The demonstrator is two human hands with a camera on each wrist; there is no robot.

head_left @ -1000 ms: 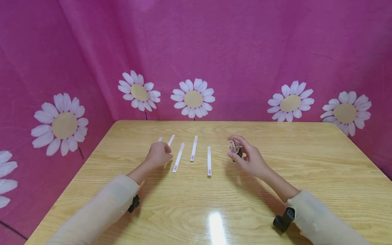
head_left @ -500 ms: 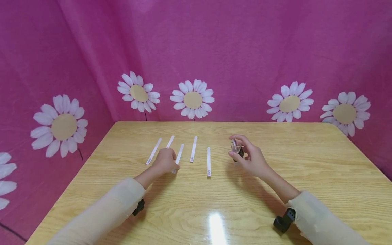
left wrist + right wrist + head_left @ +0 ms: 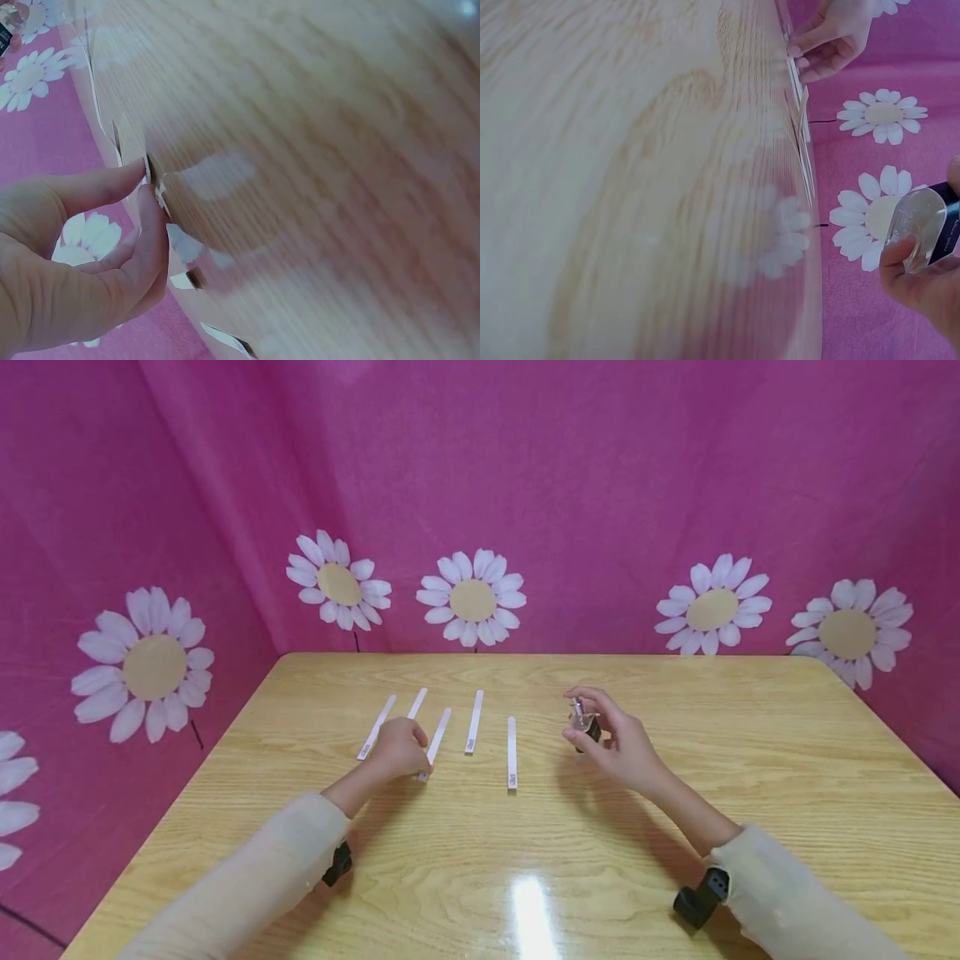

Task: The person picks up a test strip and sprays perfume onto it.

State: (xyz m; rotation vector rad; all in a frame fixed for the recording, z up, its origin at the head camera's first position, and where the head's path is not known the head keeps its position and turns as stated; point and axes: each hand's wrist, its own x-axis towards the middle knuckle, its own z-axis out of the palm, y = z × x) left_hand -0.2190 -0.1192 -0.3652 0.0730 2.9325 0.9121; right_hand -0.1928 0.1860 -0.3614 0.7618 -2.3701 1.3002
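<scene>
Several white paper strips lie side by side on the wooden table [image 3: 750,760]. My left hand [image 3: 417,765] pinches the near end of the third strip [image 3: 438,732] between thumb and forefinger; the left wrist view shows that pinch [image 3: 152,182] close up. To the right, my right hand [image 3: 587,727] holds a small clear glass bottle [image 3: 577,719] with a dark label a little above the table. The same bottle [image 3: 921,225] shows in the right wrist view. The nearest strip [image 3: 512,752] to the bottle lies left of it, untouched.
The other strips [image 3: 377,727] [image 3: 417,702] [image 3: 474,722] lie flat at the table's far left-middle. Pink cloth walls with daisies [image 3: 472,600] close in the back and both sides. A bright light reflection [image 3: 528,902] shines on the near table.
My left hand has moved nearer and to the right, off the leftmost strips, and now pinches the third strip's near end. The right hand with the bottle has barely shifted.
</scene>
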